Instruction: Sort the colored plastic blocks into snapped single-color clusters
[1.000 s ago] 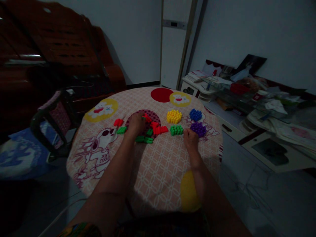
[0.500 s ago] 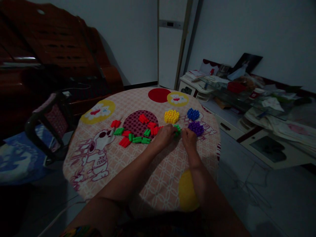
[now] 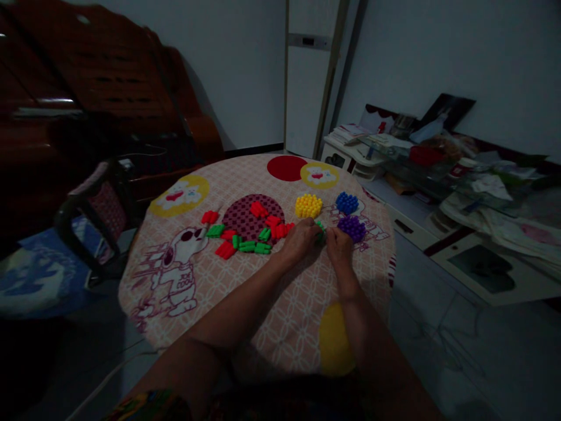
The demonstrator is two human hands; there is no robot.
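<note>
My left hand [image 3: 300, 241] is closed round a small cluster of green plastic blocks [image 3: 320, 229], partly hidden by the fingers. My right hand [image 3: 339, 244] pinches at the right side of the same cluster, its fingertips pressed together. Just beyond the hands stands a round yellow cluster of knobbed pieces [image 3: 308, 206]. A blue cluster [image 3: 346, 203] and a purple cluster [image 3: 352, 228] sit to the right, the purple one close to my right hand. Loose red blocks [image 3: 225, 250] and green blocks [image 3: 247, 247] lie scattered to the left of my left hand.
A patterned cloth covers the round table [image 3: 280, 316]. A chair [image 3: 96, 216] stands at its left, before a dark wooden sofa [image 3: 118, 88]. On the right, a low cabinet [image 3: 473, 257] carries papers and clutter. A tall white unit [image 3: 309, 93] stands behind.
The view has shifted slightly, moving everything a little to the right in the picture. Both hands stay together at the green cluster, and less of it shows between the fingers now.
</note>
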